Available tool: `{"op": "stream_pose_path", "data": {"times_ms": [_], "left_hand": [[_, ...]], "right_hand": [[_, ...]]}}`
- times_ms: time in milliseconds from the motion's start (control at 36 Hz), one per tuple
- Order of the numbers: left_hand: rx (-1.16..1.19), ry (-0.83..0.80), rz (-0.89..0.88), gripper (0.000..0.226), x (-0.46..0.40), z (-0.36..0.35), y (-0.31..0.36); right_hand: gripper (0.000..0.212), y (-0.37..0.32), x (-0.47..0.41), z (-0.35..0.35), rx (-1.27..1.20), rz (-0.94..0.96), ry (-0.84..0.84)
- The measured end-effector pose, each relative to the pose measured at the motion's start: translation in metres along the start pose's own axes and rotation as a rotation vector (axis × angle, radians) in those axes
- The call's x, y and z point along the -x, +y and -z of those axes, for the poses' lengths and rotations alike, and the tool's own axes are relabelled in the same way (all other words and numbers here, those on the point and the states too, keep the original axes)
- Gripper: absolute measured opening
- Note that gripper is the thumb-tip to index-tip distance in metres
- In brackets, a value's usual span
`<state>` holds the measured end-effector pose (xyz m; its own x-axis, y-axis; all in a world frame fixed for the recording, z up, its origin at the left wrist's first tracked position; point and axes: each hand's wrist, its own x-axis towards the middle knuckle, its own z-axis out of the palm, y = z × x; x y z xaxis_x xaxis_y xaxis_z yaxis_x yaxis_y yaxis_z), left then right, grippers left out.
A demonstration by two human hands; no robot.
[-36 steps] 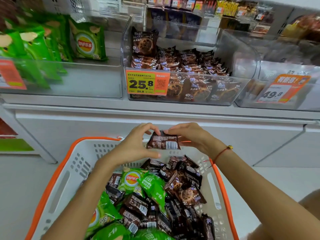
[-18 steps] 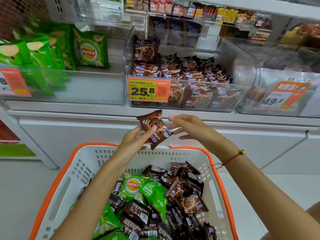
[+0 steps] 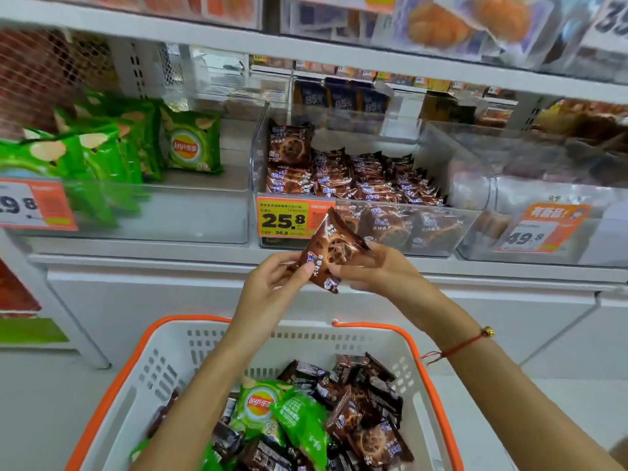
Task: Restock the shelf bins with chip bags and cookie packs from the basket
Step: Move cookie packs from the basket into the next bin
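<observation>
Shop shelving with clear bins, a basket below: one cookie pack [image 3: 329,253] held up in both hands.

Held pack sits tilted in front of the yellow price tag [image 3: 282,219], just below the lip of the cookie bin [image 3: 424,229]; left hand [image 3: 272,283] pinches its lower left edge, right hand [image 3: 377,271] grips its right side, fingers curled behind. Cookie bin holds rows of matching brown packs. To its left, the chip bin [image 3: 190,215] holds green chip bags [image 3: 192,146] standing upright. White basket [image 3: 176,362] with orange rim lies beneath the forearms, holding mixed cookie packs and chip bags. Contents of the right-hand bin [image 3: 543,232] appear pale and wrapped; blur prevents identification.
</observation>
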<state>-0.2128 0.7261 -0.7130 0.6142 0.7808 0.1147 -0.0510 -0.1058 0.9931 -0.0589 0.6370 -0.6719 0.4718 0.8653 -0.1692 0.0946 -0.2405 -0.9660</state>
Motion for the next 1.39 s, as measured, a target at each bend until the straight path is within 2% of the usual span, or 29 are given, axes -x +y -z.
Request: {"op": "stream_pose_path", "data": {"times_ms": [111, 167, 222, 306, 444, 556, 611, 722, 861, 1028, 1111, 1194, 1306, 1389], "left_hand": [[-0.210, -0.029, -0.158, 0.014, -0.012, 0.011, 0.011], [-0.332, -0.030, -0.221, 0.015, -0.019, 0.016, 0.017], [-0.387, -0.015, -0.264, 0.018, -0.025, 0.018, 0.027], [-0.289, -0.010, -0.291, 0.030, -0.035, 0.018, 0.044], [-0.231, 0.123, -0.383, 0.033, -0.053, 0.026, 0.062], [-0.326, 0.360, -0.440, 0.032, -0.075, 0.042, 0.062], [-0.390, 0.389, -0.421, 0.036, -0.086, 0.050, 0.059], [-0.447, 0.322, -0.358, 0.033, -0.098, 0.061, 0.056], [-0.500, 0.309, -0.334, 0.031, -0.098, 0.066, 0.054], [-0.512, 0.315, -0.343, 0.032, -0.097, 0.066, 0.052], [-0.519, 0.311, -0.348, 0.033, -0.097, 0.067, 0.051], [-0.514, 0.299, -0.346, 0.035, -0.097, 0.068, 0.051], [-0.527, 0.292, -0.347, 0.037, -0.096, 0.069, 0.050], [-0.534, 0.300, -0.349, 0.037, -0.095, 0.069, 0.050]], "right_hand": [[0.066, -0.024, 0.005, 0.009, 0.327, 0.356, 0.125], [0.065, -0.041, 0.006, 0.012, 0.481, 0.496, 0.058], [0.050, -0.057, 0.005, 0.012, 0.599, 0.547, -0.029], [0.030, -0.073, -0.005, 0.013, 0.644, 0.569, -0.061], [0.022, -0.099, -0.031, 0.019, 0.502, 0.511, -0.107], [0.020, -0.116, -0.066, 0.026, 0.334, 0.397, -0.005], [0.021, -0.122, -0.089, 0.027, 0.318, 0.357, 0.055], [0.034, -0.127, -0.139, 0.019, 0.524, 0.401, 0.170], [0.034, -0.120, -0.183, 0.000, 0.745, 0.506, 0.141], [0.032, -0.107, -0.205, -0.020, 0.883, 0.558, 0.128], [0.036, -0.111, -0.206, -0.019, 1.081, 0.664, 0.235], [0.042, -0.116, -0.201, -0.016, 1.251, 0.743, 0.208], [0.044, -0.117, -0.200, -0.014, 1.297, 0.794, 0.139], [0.044, -0.118, -0.204, -0.017, 1.287, 0.778, 0.146]]}}
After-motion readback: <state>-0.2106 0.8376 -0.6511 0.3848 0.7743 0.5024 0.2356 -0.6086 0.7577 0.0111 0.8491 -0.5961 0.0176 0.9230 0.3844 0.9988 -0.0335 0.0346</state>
